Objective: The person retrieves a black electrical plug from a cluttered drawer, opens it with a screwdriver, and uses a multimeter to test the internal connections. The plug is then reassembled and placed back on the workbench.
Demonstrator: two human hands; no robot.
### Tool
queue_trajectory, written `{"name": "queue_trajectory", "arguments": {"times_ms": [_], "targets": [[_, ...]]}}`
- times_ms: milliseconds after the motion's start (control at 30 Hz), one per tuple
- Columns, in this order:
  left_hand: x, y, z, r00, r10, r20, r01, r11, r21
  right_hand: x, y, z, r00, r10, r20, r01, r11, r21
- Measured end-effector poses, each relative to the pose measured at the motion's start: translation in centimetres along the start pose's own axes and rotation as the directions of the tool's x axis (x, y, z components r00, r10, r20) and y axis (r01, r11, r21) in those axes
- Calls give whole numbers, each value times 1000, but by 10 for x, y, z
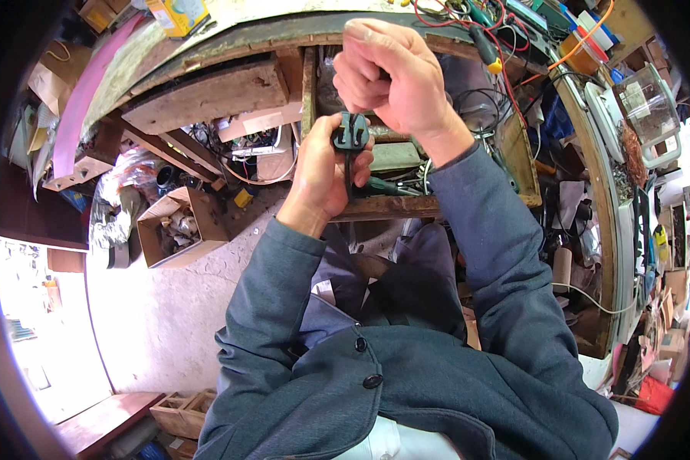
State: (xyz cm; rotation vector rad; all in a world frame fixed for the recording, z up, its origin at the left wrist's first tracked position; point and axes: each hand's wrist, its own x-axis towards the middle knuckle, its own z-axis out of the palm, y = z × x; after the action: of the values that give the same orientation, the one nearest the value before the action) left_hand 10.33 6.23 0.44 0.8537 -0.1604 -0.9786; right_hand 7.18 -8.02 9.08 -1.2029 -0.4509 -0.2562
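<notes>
My left hand [326, 172] is wrapped round a black electrical plug [351, 132], whose slotted, hollowed face is turned up. A dark cord [349, 172] runs down from the plug, past my palm. Just above and to the right of it, my right hand [391, 80] is closed with its fingers curled in. Whatever those fingers may hold is hidden. Both hands are over an open wooden drawer [395, 205]. Inside the drawer lie a green-handled tool [383, 186] and some wires.
A wooden workbench [238, 38] runs across the far side, with red and black leads [506, 31] and a yellow-tipped tool [494, 65] at its right. Low on the left stands a cardboard box [180, 230] of small parts. Cluttered shelving [617, 222] lines the right.
</notes>
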Motion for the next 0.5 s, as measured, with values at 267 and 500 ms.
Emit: {"name": "queue_trajectory", "arguments": {"times_ms": [267, 500], "targets": [[3, 1, 2, 1000, -21, 7, 21, 1000, 21, 7, -12, -16, 993, 71, 98, -46, 971, -235], [5, -2, 1, 996, 5, -85, -2, 999, 37, 7, -59, 12, 995, 69, -67, -56, -147, -988]]}}
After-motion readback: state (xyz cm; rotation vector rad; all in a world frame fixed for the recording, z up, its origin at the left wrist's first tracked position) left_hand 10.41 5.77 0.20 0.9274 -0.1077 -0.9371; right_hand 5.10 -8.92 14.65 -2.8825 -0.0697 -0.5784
